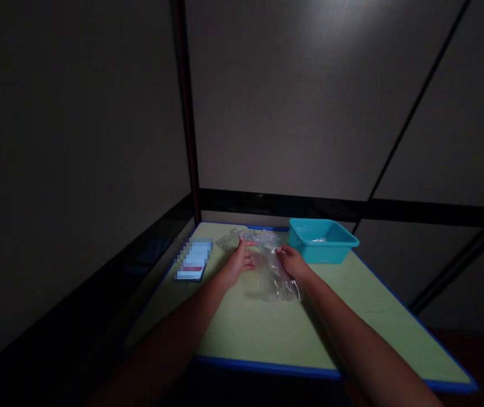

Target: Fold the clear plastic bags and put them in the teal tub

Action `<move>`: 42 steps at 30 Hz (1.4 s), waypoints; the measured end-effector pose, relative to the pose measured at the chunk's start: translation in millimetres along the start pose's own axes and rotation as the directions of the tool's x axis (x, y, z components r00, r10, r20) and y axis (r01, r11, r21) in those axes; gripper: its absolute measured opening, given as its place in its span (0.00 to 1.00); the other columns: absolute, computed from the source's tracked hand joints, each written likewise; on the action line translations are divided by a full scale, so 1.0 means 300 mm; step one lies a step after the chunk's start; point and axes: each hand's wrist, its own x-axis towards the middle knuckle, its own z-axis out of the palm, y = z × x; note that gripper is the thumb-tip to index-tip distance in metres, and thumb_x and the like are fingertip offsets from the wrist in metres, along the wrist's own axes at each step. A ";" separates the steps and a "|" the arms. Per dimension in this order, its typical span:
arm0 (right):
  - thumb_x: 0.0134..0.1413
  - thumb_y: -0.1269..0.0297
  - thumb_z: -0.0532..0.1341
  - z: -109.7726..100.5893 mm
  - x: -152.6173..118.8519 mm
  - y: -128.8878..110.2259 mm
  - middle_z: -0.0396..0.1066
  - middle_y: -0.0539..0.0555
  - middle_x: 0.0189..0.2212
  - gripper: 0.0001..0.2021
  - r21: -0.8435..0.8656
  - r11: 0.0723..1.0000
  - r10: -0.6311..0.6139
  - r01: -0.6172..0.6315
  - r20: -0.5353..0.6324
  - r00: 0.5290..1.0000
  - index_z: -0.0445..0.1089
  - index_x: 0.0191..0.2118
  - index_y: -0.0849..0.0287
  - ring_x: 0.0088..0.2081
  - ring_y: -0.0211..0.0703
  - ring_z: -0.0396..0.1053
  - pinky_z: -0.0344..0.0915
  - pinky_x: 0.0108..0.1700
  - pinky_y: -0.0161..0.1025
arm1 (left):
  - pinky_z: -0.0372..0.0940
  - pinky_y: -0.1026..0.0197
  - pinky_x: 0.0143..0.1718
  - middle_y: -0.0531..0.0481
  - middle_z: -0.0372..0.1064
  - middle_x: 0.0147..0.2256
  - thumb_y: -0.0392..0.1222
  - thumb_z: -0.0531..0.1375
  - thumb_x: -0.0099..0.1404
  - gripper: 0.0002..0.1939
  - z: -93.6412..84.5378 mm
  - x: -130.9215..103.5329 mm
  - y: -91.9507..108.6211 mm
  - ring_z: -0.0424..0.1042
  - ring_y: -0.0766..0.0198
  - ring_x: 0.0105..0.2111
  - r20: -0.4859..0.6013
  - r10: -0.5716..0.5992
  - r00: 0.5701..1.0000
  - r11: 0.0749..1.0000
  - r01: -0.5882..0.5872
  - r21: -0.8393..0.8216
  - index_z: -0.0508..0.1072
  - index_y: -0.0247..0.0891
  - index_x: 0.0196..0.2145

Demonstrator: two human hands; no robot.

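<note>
A clear plastic bag (279,278) hangs from my right hand (291,263), whose thumb and fingers pinch it near its upper part. My left hand (238,263) is to the left of that bag, its fingers apart and stretched toward it; whether they touch the film I cannot tell. Behind both hands, more crumpled clear plastic (248,234) lies on the table. I cannot make out where one piece of film ends and another begins.
A turquoise plastic basket (326,253) stands at the back right, with a little clear plastic inside. A phone with a lit, blurred screen (194,260) lies at the left. The pale green table (262,336) has a blue edge; walls rise behind and to the left.
</note>
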 end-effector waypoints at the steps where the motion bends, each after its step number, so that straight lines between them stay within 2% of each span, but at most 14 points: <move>1: 0.49 0.59 0.57 -0.004 -0.002 0.004 0.59 0.45 0.14 0.10 -0.055 0.998 -0.017 0.018 0.012 1.000 0.62 0.23 0.57 0.18 0.35 0.55 0.48 0.23 0.33 | 0.66 0.58 0.34 0.46 0.71 0.32 0.63 0.38 0.66 0.30 0.001 0.004 -0.006 0.73 0.61 0.30 -0.031 0.027 0.999 0.999 -0.026 0.042 0.65 0.38 0.46; 3: 0.51 0.63 0.56 -0.010 -0.007 0.008 0.60 0.46 0.15 0.08 -0.243 0.966 -0.080 0.088 0.044 0.996 0.64 0.24 0.58 0.19 0.36 0.56 0.47 0.24 0.33 | 0.66 0.57 0.36 0.45 0.70 0.36 0.61 0.41 0.67 0.26 -0.002 0.016 -0.022 0.72 0.61 0.33 -0.109 0.145 0.983 0.976 -0.124 0.180 0.66 0.38 0.44; 5: 0.54 0.64 0.53 -0.009 -0.012 0.007 0.64 0.49 0.18 0.08 -0.459 0.874 -0.139 0.159 0.077 0.987 0.65 0.27 0.59 0.22 0.36 0.59 0.47 0.25 0.33 | 0.65 0.55 0.41 0.44 0.69 0.39 0.56 0.45 0.67 0.21 -0.009 0.027 -0.035 0.70 0.59 0.38 -0.149 0.329 0.932 0.891 -0.254 0.377 0.66 0.38 0.43; 7: 0.57 0.64 0.52 -0.003 -0.015 0.002 0.68 0.51 0.21 0.09 -0.601 0.779 -0.154 0.178 0.092 0.984 0.67 0.30 0.59 0.24 0.37 0.62 0.48 0.26 0.33 | 0.61 0.53 0.48 0.43 0.67 0.43 0.51 0.50 0.66 0.16 -0.018 0.030 -0.040 0.68 0.57 0.44 -0.100 0.519 0.849 0.735 -0.383 0.560 0.66 0.38 0.43; 9: 0.58 0.63 0.52 0.004 -0.017 -0.002 0.70 0.53 0.23 0.10 -0.672 0.721 -0.144 0.170 0.094 0.985 0.68 0.32 0.60 0.25 0.38 0.63 0.48 0.26 0.33 | 0.58 0.51 0.51 0.42 0.66 0.45 0.46 0.54 0.64 0.15 -0.024 0.022 -0.038 0.65 0.56 0.47 0.014 0.627 0.779 0.563 -0.467 0.682 0.66 0.37 0.45; 11: 0.58 0.61 0.52 0.011 -0.021 -0.007 0.71 0.53 0.24 0.10 -0.704 0.693 -0.129 0.156 0.093 0.987 0.68 0.33 0.59 0.26 0.38 0.64 0.48 0.26 0.34 | 0.59 0.53 0.51 0.42 0.67 0.44 0.43 0.56 0.63 0.13 -0.024 0.005 -0.032 0.65 0.56 0.47 0.169 0.623 0.764 0.437 -0.519 0.735 0.68 0.37 0.44; 13: 0.58 0.60 0.52 0.015 -0.026 -0.011 0.72 0.54 0.25 0.11 -0.717 0.680 -0.124 0.152 0.092 0.988 0.69 0.34 0.59 0.27 0.39 0.65 0.48 0.26 0.34 | 0.61 0.56 0.48 0.44 0.68 0.41 0.42 0.56 0.62 0.10 -0.020 -0.014 -0.027 0.67 0.58 0.44 0.347 0.535 0.771 0.358 -0.578 0.733 0.71 0.38 0.41; 15: 0.59 0.59 0.52 0.016 -0.032 -0.016 0.72 0.55 0.26 0.11 -0.729 0.669 -0.124 0.147 0.086 0.989 0.69 0.34 0.59 0.28 0.40 0.66 0.49 0.26 0.34 | 0.61 0.59 0.46 0.46 0.69 0.38 0.41 0.56 0.63 0.08 -0.013 -0.029 -0.024 0.67 0.59 0.41 0.487 0.439 0.755 0.302 -0.635 0.711 0.73 0.38 0.37; 18: 0.59 0.60 0.52 0.014 -0.040 -0.023 0.72 0.56 0.29 0.11 -0.752 0.645 -0.148 0.137 0.053 0.988 0.68 0.38 0.58 0.30 0.42 0.67 0.51 0.28 0.35 | 0.60 0.59 0.45 0.47 0.69 0.37 0.41 0.57 0.63 0.07 -0.007 -0.038 -0.022 0.66 0.59 0.41 0.566 0.389 0.727 0.232 -0.672 0.704 0.74 0.38 0.36; 23: 0.58 0.62 0.53 0.012 -0.047 -0.028 0.69 0.57 0.37 0.11 -0.749 0.626 -0.250 0.219 0.073 0.965 0.67 0.42 0.59 0.36 0.42 0.66 0.57 0.37 0.35 | 0.59 0.59 0.44 0.47 0.69 0.34 0.41 0.56 0.64 0.08 -0.018 -0.027 -0.023 0.66 0.59 0.39 0.567 0.389 0.726 0.172 -0.662 0.730 0.74 0.37 0.34; 28: 0.55 0.64 0.54 0.018 -0.044 -0.015 0.66 0.58 0.39 0.10 -0.752 0.570 -0.349 0.330 0.142 0.926 0.68 0.40 0.60 0.44 0.46 0.62 0.58 0.45 0.37 | 0.60 0.61 0.42 0.47 0.69 0.32 0.40 0.56 0.64 0.08 -0.023 -0.021 -0.035 0.66 0.60 0.38 0.565 0.372 0.736 0.164 -0.651 0.741 0.74 0.37 0.32; 34: 0.55 0.65 0.55 0.017 -0.031 0.009 0.67 0.60 0.43 0.12 -0.722 0.591 -0.342 0.359 0.178 0.922 0.67 0.43 0.62 0.46 0.47 0.62 0.58 0.49 0.40 | 0.60 0.61 0.43 0.47 0.69 0.33 0.39 0.55 0.63 0.08 -0.017 -0.032 -0.024 0.66 0.60 0.38 0.562 0.379 0.735 0.164 -0.651 0.741 0.74 0.37 0.33; 39: 0.54 0.65 0.56 0.023 -0.026 0.028 0.65 0.65 0.50 0.23 -0.665 0.660 -0.323 0.350 0.169 0.931 0.58 0.54 0.69 0.52 0.49 0.61 0.56 0.53 0.42 | 0.60 0.60 0.44 0.47 0.69 0.35 0.39 0.58 0.61 0.05 -0.029 -0.025 -0.024 0.66 0.59 0.40 0.563 0.378 0.735 0.179 -0.655 0.734 0.74 0.39 0.34; 42: 0.54 0.63 0.56 0.024 -0.027 0.036 0.65 0.65 0.51 0.24 -0.637 0.690 -0.304 0.343 0.174 0.936 0.56 0.56 0.68 0.53 0.49 0.61 0.56 0.54 0.42 | 0.60 0.59 0.45 0.47 0.69 0.35 0.39 0.59 0.60 0.06 -0.036 -0.020 -0.027 0.66 0.58 0.41 0.551 0.369 0.748 0.188 -0.641 0.744 0.74 0.39 0.35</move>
